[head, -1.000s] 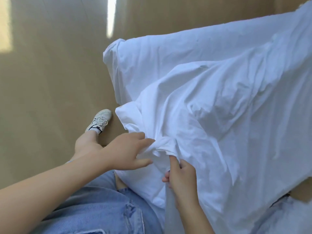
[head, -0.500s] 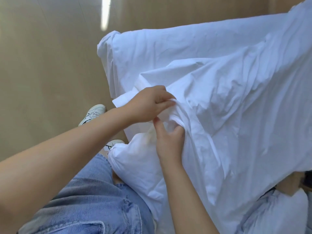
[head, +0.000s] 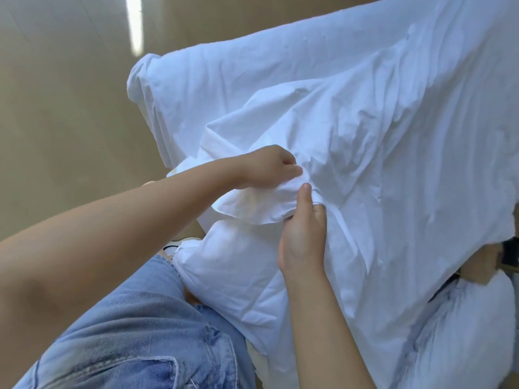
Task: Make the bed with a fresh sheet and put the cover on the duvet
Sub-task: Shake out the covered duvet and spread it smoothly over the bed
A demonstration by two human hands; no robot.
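Left hand [head: 268, 167], fingers curled, pinches a bunched fold of the white duvet cover [head: 393, 164] near the middle of the view. The right hand [head: 303, 240] grips the same fold from 6 o'clock, thumb on top and fingers tucked beneath. The two hands nearly touch. The cover lies rumpled over the bed from the centre out to 3 o'clock, hiding what is under it. A taut sheet [head: 202, 80] wraps the bed corner at 11 o'clock. Below the hands a padded white corner [head: 224, 265] bulges toward 7 o'clock against the person's blue jeans [head: 134, 332], and a white shoe [head: 172, 245] peeks out beside it. Another white bundle [head: 471, 332] sits at 4 o'clock, below a dark object [head: 509, 255] too small to identify. Tan floor [head: 56, 108] fills the 9 to 12 o'clock side, with a bright light streak [head: 136, 26] across it.
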